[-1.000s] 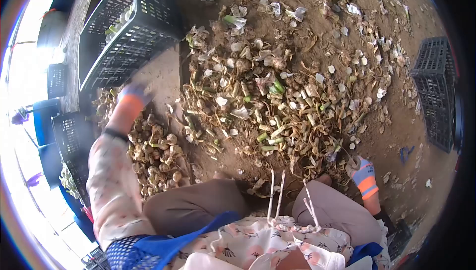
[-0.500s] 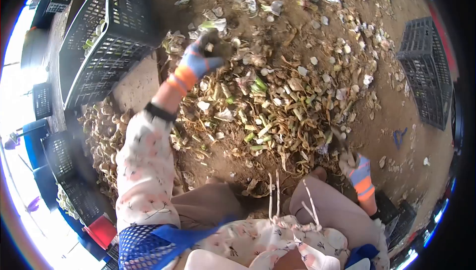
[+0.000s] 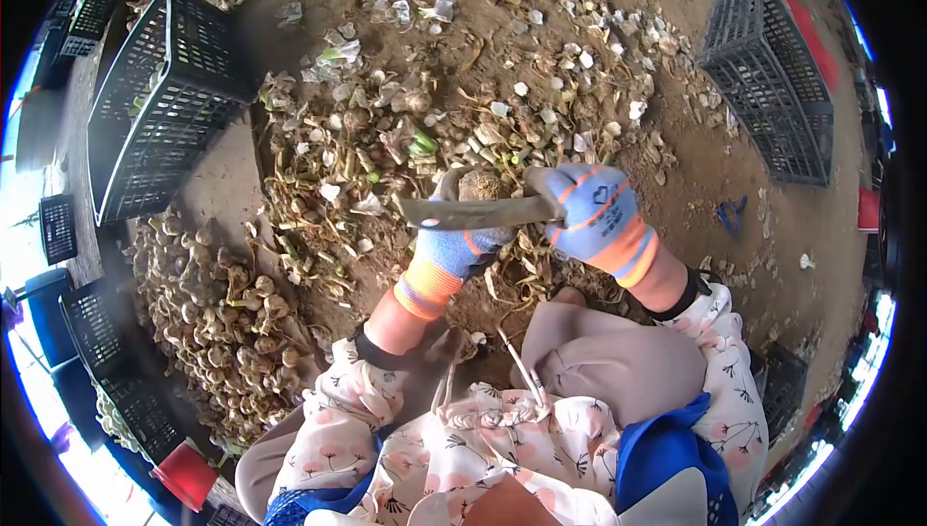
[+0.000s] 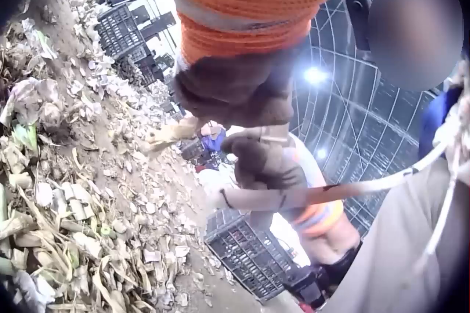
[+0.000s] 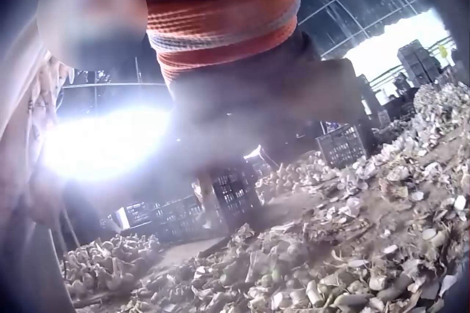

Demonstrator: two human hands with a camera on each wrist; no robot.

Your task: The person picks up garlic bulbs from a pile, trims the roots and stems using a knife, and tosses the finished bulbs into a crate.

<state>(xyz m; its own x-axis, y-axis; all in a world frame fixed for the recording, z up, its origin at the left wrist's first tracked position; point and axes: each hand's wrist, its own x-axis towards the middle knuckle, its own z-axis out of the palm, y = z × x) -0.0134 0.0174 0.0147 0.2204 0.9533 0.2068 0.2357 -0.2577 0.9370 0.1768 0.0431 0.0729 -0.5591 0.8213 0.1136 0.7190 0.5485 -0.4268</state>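
Note:
In the head view my gloved left hand (image 3: 446, 248) grips a garlic bulb (image 3: 481, 184), its brown root end showing above the fingers. My gloved right hand (image 3: 601, 209) holds a knife (image 3: 483, 212) by its handle. The broad blade reaches left across the front of the bulb and overlaps it in this view. In the left wrist view a dry stalk (image 4: 173, 135) sticks out beside the dark palm side of the left glove. Blur covers the right glove (image 5: 242, 100) in the right wrist view, and the knife is hidden there.
A heap of garlic bulbs (image 3: 222, 323) lies on the left. Cut stalks and papery skins (image 3: 386, 130) litter the ground ahead. One black crate (image 3: 183, 111) stands tilted at the left, another crate (image 3: 772, 82) at the right. Blue string (image 3: 731, 217) lies near the right crate.
My left hand has come from the garlic heap over the scraps to the middle, now with a bulb. The right hand has lifted the knife from the lower right to meet it.

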